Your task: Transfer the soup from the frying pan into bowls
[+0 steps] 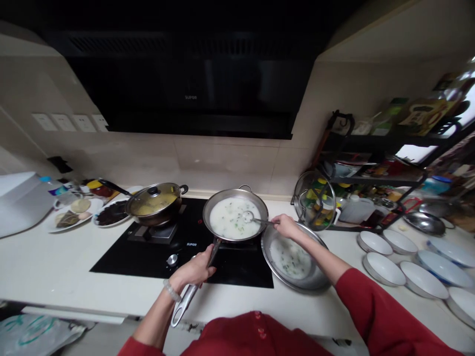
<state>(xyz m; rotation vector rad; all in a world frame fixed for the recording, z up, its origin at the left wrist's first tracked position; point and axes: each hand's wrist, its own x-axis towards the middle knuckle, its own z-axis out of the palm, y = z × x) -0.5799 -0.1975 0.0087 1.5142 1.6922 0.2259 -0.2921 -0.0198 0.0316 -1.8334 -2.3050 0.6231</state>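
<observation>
My left hand (195, 268) is closed around the long handle of a metal frying pan (207, 213), which sits on the right side of the black cooktop (148, 262). White soup (228, 217) with bits of green fills much of the pan. In my right hand (285, 227) is the handle of a metal ladle (249, 216), its bowl at the soup's surface. Below my right forearm, a wide metal basin (315, 277) holds more of the same white soup with greens; the forearm covers part of it.
On the left burner stands a lidded pan (154, 205) with yellowish contents. Two plates of food, one a white plate (61, 229), lie farther left. Several bowls (384, 268) cover the right counter. A black rack (371, 180) with bottles stands behind, a glass lid (315, 198) leaning there.
</observation>
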